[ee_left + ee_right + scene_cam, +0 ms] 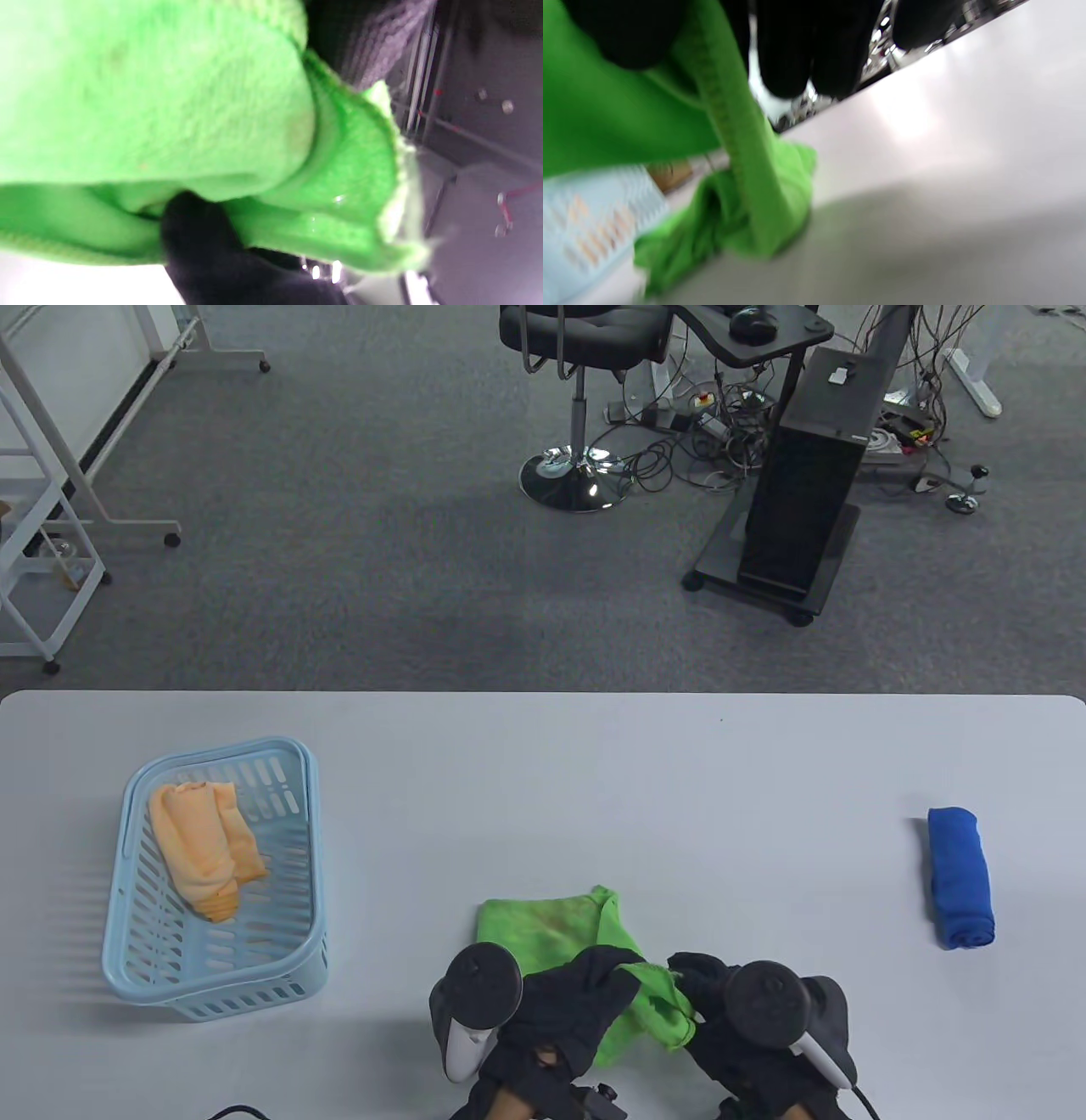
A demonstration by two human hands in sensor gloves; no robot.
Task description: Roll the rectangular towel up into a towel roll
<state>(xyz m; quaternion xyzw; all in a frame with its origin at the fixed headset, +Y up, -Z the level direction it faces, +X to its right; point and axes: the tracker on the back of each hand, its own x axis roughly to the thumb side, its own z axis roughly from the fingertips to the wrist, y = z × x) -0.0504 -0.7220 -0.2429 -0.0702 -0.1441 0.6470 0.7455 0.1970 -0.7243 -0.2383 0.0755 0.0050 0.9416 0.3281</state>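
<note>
left fingers: the left hand (pixel 567 997) has its gloved fingers curled over the near edge of the green towel (pixel 551 929), and a dark fingertip (pixel 199 237) tucks under a fold, so it pinches cloth, likely to keep the edge from slipping.
right fingers: the right hand (pixel 730 1010) holds the towel's right near corner; one fingertip (pixel 640 38) presses into the cloth while the others hang beside the hemmed edge.
towel: bunched and half lifted at the near edge of the table (pixel 594 780), its far part still flat on the surface; not yet a neat rectangle, so it probably needs spreading before rolling.
blue roll (pixel 959 878): finished, well apart on the right.
basket (pixel 127 959): pale blue, on the left, holding an orange towel (pixel 204 848), seemingly the place for done rolls.
</note>
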